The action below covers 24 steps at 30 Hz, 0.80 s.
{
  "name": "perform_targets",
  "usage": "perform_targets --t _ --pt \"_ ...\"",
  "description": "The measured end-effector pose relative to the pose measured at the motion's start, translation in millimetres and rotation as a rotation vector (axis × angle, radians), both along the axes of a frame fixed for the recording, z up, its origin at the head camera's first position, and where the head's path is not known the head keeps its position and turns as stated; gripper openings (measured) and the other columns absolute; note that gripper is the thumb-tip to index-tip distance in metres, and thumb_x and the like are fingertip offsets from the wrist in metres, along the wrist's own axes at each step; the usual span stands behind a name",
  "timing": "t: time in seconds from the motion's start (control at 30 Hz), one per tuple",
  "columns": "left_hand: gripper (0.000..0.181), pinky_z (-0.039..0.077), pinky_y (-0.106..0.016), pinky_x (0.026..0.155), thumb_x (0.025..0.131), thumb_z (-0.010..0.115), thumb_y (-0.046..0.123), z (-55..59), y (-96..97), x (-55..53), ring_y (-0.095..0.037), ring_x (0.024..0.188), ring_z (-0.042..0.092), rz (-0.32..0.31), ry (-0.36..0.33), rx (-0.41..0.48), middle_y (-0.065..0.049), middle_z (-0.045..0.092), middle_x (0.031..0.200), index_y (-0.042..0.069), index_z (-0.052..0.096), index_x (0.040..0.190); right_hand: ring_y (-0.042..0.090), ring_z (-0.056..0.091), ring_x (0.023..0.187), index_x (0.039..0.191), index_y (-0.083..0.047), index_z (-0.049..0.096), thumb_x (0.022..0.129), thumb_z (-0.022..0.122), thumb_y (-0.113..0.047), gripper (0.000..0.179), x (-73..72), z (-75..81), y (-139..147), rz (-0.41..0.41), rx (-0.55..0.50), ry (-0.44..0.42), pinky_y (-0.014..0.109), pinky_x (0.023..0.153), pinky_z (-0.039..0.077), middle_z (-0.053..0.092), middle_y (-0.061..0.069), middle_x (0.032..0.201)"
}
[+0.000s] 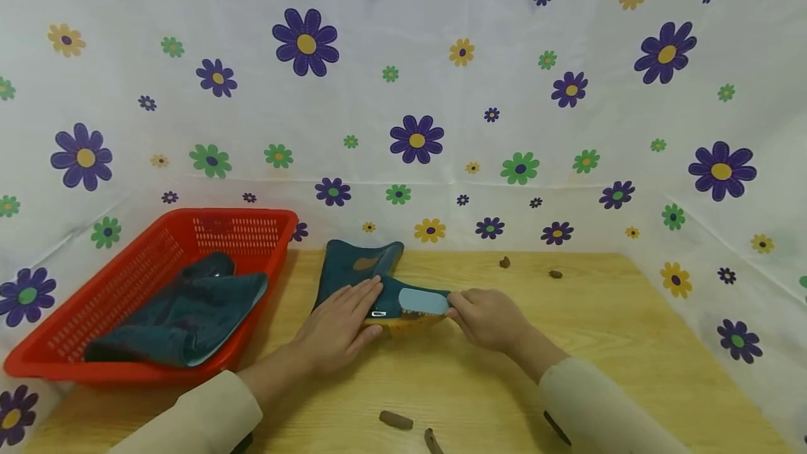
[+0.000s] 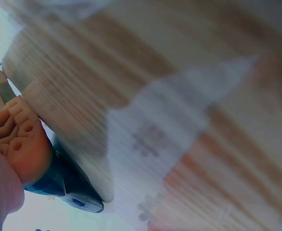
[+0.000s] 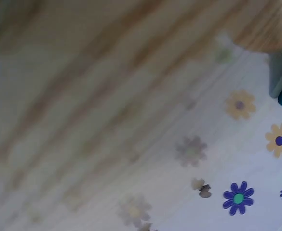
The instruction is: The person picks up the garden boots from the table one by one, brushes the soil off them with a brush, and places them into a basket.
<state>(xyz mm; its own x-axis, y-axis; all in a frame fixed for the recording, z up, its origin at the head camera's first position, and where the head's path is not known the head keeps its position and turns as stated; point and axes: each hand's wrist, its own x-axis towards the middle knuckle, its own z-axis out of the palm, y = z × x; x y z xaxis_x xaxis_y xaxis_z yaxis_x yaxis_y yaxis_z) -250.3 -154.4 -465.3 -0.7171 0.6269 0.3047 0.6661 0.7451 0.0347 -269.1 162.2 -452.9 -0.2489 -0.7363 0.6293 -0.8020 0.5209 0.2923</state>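
A dark teal rubber boot point(image 1: 347, 268) with an orange-yellow sole point(image 1: 403, 328) lies on its side on the table, its shaft toward the back and its toe to the right. On the shaft is a brown smear. My left hand point(image 1: 337, 321) rests on the boot with its fingers laid straight, the thumb near the sole. In my right hand point(image 1: 488, 319) is a light blue brush point(image 1: 421, 300), held by its end with the bristles against the boot near the sole edge. The left wrist view shows the patterned heel point(image 2: 20, 137) close to the palm.
At the left stands a red plastic basket point(image 1: 286, 226) with another dark teal boot point(image 1: 221, 314) inside. Brown clumps point(image 1: 504, 262) lie at the table's back right, and brown stick-like pieces point(image 1: 396, 420) lie near the front. A flowered sheet point(image 1: 403, 90) surrounds the wooden table.
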Motion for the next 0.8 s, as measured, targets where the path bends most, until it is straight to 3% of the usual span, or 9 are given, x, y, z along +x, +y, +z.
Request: perform_targets --t 0.33,0.6,0.8 --pt "0.07 0.03 -0.05 0.119 0.103 0.043 0.052 -0.6 -2.9 0.0 -0.026 0.15 0.031 0.005 -0.008 -0.005 -0.004 0.03 0.164 0.01 0.029 0.157 0.003 0.024 0.052 0.087 -0.011 0.051 0.111 0.022 -0.034 0.043 2.5 -3.9 -11.9 -0.011 0.019 0.066 0.015 0.046 0.017 0.039 -0.007 0.059" --pt "0.069 0.03 -0.049 0.119 0.103 0.045 0.05 -0.2 -2.8 -1.1 -0.026 0.15 0.032 0.009 0.006 -0.004 -0.004 0.029 0.164 0.01 0.029 0.157 0.004 0.03 0.051 0.09 -0.011 0.054 0.11 0.027 -0.038 0.044 6.3 -0.5 -17.0 -0.022 0.034 0.018 0.014 0.048 0.02 0.042 -0.005 0.061" --pt "0.069 0.03 -0.051 0.119 0.103 0.046 0.048 2.1 -0.2 0.7 -0.028 0.149 0.032 -0.015 -0.002 0.016 -0.006 0.03 0.163 0.008 0.03 0.157 0.003 0.03 0.051 0.086 -0.011 0.051 0.11 0.022 -0.038 0.046 3.5 1.5 -1.6 -0.023 -0.103 0.006 0.015 0.046 0.026 0.04 -0.006 0.06"
